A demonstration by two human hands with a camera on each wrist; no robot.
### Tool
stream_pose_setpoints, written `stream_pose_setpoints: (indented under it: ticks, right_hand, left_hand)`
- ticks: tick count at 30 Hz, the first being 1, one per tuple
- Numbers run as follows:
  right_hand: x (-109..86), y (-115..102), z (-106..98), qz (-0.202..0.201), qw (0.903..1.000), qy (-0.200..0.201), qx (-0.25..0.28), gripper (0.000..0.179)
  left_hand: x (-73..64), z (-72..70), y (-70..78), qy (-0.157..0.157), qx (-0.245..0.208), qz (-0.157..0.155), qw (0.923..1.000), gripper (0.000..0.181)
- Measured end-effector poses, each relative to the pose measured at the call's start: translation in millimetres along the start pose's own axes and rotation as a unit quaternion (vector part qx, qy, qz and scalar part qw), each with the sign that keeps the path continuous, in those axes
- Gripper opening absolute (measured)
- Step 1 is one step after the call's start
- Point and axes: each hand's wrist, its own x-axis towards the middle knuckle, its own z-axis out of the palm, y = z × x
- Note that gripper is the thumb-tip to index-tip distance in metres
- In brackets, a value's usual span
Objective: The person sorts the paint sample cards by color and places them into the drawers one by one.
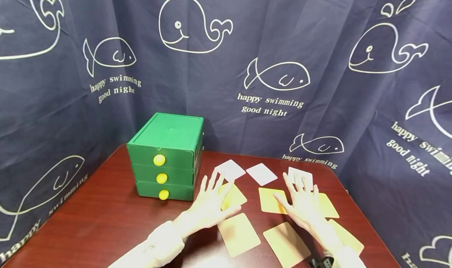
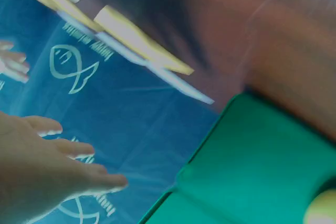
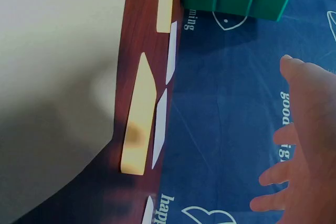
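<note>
My left hand [image 1: 208, 205] is spread with straight fingers above the cards, just right of the green drawer box. Partly behind it lies a yellow card [image 1: 236, 197]. My right hand [image 1: 303, 203] is likewise spread, hovering over the right-hand cards, with a yellow card [image 1: 270, 200] by its thumb and another yellow card [image 1: 327, 206] beside its fingers. Neither hand holds anything. In the left wrist view the left hand [image 2: 47, 169] appears apart from the cards, and in the right wrist view the right hand [image 3: 312, 145] is also off the table.
A green three-drawer box [image 1: 166, 142] with yellow knobs stands at the back left. White cards [image 1: 262, 174] lie in the back row. Nearer are more yellowish cards [image 1: 239, 234], several in all. A dark blue printed curtain [image 1: 212, 75] surrounds the red-brown table [image 1: 95, 217].
</note>
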Motion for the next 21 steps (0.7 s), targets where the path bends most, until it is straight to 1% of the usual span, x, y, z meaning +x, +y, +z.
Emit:
stream_pose_setpoints:
  ticks: [2,4,6,7,8,9,11,14,16,18,21]
  right_hand:
    - [-0.9,-0.5,0.9,-0.004,1.0,0.0,0.0,0.076]
    - [-0.5,-1.6,1.2,-0.006,1.0,-0.006,0.001,0.076]
    - [1.3,-3.0,0.9,-0.006,0.9999,-0.015,0.005,0.076]
    - [2.5,-3.9,0.6,-0.007,0.9998,-0.019,0.006,0.076]
    - [4.0,-4.9,0.0,-0.006,0.9997,-0.022,0.008,0.076]
    - [5.8,-5.9,-0.7,-0.007,0.9996,-0.025,0.011,0.076]
    - [8.8,-8.0,-3.0,-0.011,0.9995,-0.023,0.016,0.076]
    - [12.5,-11.1,-6.8,-0.015,0.9993,-0.02,0.026,0.076]
    - [14.4,-13.1,-8.9,-0.019,0.9992,-0.021,0.029,0.076]
    - [15.5,-15.1,-10.8,-0.018,0.9988,-0.028,0.036,0.076]
    - [16.1,-17.7,-13.4,-0.015,0.998,-0.038,0.047,0.076]
  left_hand:
    - [4.3,-12.1,0.5,0.018,0.01,0.029,0.9994,0.073]
    - [9.7,-31.0,-0.6,0.051,0.017,0.053,0.9971,0.071]
    - [16.2,-56.4,-4.2,0.082,0.024,0.072,0.9937,0.072]
    - [19.0,-70.2,-7.2,0.096,0.028,0.076,0.992,0.073]
    - [21.4,-84.1,-10.9,0.105,0.029,0.072,0.9914,0.074]
    - [23.8,-97.3,-15.8,0.114,0.028,0.065,0.991,0.075]
    - [27.5,-122.7,-28.7,0.119,0.028,0.046,0.9914,0.076]
    - [28.6,-151.8,-56.8,0.112,0.014,-0.003,0.9936,0.077]
    - [27.6,-165.9,-80.3,0.098,0.011,-0.037,0.9945,0.078]
    - [25.3,-176.9,-105.6,0.076,0.002,-0.07,0.9946,0.078]
    - [22.0,-190.8,-143.0,0.037,-0.02,-0.107,0.9934,0.078]
